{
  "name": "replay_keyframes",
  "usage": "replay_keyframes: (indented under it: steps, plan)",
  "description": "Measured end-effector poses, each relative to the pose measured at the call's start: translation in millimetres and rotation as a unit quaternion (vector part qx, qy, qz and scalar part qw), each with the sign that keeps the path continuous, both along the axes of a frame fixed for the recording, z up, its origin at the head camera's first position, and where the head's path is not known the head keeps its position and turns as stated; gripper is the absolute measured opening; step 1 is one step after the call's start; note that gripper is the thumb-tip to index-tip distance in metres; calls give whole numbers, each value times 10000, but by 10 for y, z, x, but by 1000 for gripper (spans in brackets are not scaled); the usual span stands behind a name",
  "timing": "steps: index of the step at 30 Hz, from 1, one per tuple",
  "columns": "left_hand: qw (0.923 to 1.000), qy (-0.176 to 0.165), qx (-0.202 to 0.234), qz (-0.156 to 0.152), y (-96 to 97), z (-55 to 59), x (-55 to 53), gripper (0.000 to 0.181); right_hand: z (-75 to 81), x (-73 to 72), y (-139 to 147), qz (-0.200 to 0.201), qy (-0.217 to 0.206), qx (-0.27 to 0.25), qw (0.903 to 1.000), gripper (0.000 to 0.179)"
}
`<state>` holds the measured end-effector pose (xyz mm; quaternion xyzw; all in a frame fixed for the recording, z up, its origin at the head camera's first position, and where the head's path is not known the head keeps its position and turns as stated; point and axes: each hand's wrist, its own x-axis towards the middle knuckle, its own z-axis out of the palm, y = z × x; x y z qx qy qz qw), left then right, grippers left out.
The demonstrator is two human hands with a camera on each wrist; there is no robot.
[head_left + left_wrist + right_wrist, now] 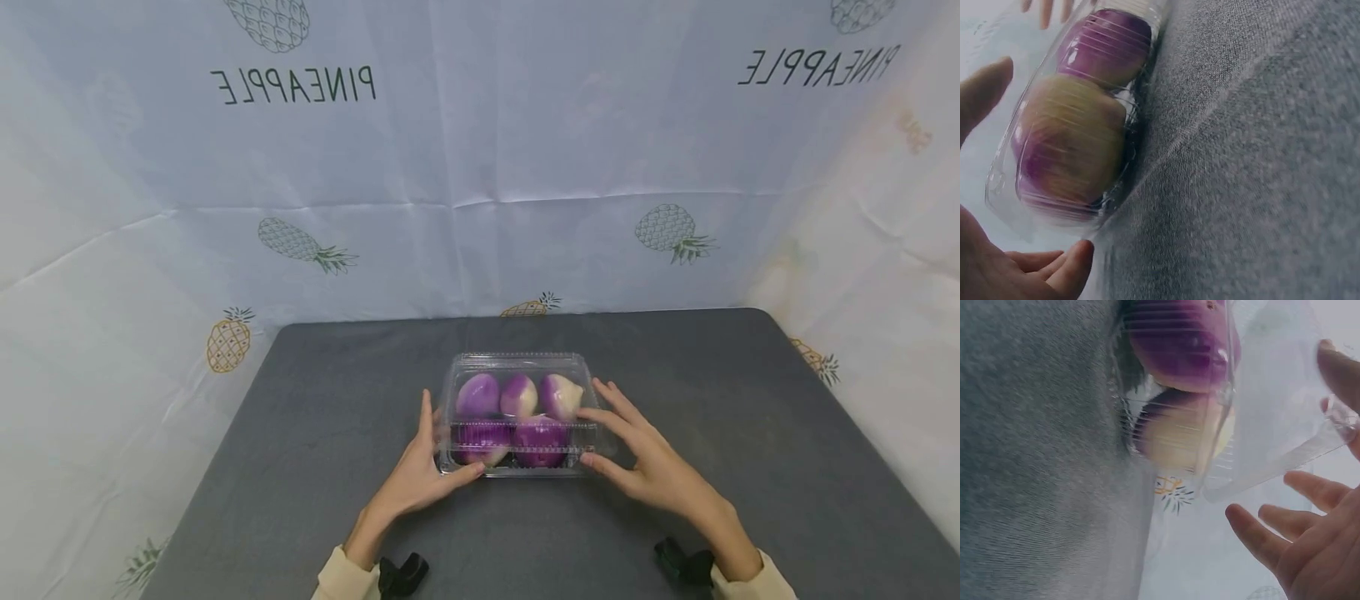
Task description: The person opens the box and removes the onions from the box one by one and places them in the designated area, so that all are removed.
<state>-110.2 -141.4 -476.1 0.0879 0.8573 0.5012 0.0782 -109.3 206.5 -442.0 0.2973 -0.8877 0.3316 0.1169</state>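
Observation:
A clear plastic clamshell box [517, 472] stands on the dark table, with several purple-and-cream vegetables [477, 396] in it that look like turnips. Its clear lid [1272, 412] is tilted up from the base in the right wrist view. My right hand [652, 462] is at the front right corner, pinching the lid's corner between thumb and index finger; the other fingers spread outward. At the left end, my left hand [420, 475] has loosely extended fingers along the side, and its thumb is by the front rim. Left fingertips [1082, 256] reach the base's corner in the left wrist view.
A grey cloth-covered table [337, 375] extends around the box. Behind it and along both sides hangs a pale curtain [465, 167] printed with pineapples and reversed lettering. Black straps [402, 575] circle both wrists, beside cream sleeves.

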Motion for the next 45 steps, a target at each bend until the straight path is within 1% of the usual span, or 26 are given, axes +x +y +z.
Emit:
replay_keyframes:
  steps: [3,5,7,11,13,17,21,26,31,33,35,37,42,45]
  plan:
    - [9999,28,-157,-67,13,-4,-17,132,44,-40,-4,-46,106,-20,9999,59]
    - [9995,110,-280,-134,20,-3,-23,131,74,-74,-11,-29,215,-52,9998,58]
    - [9992,208,-266,-214,31,-2,-32,130,96,-104,-20,-5,343,-93,9994,59]
    - [9983,409,-222,-340,46,2,-39,124,142,-159,-49,-94,615,-144,9980,61]
    - [9984,371,-226,-353,51,5,-37,123,167,-191,-62,-146,814,-189,9964,60]
    - [9986,277,-322,-312,55,9,-19,124,216,-273,-83,-127,1160,-436,9922,55]
    - [9985,187,-425,-287,61,15,9,125,254,-347,-102,-45,1189,-604,9911,51]
    - [9986,102,-409,-311,77,33,43,125,276,-433,-123,-33,1227,-794,9893,42]
    - [9988,95,-383,-305,86,36,58,124,275,-538,-149,-201,1467,-998,9839,30]
    - [9988,96,-389,-298,89,34,61,124,267,-594,-163,-177,1606,-1146,9802,28]
    - [9987,85,-420,-287,90,33,67,124,251,-655,-174,-145,1713,-1265,9770,32]
    - [9985,81,-460,-276,92,30,71,125,238,-715,-180,-162,1720,-1305,9763,41]
    - [9984,79,-507,-236,93,23,79,125,212,-844,-183,-277,1424,-1187,9823,67]
    - [9985,74,-484,-235,93,20,81,125,198,-913,-175,-337,1413,-1030,9840,79]
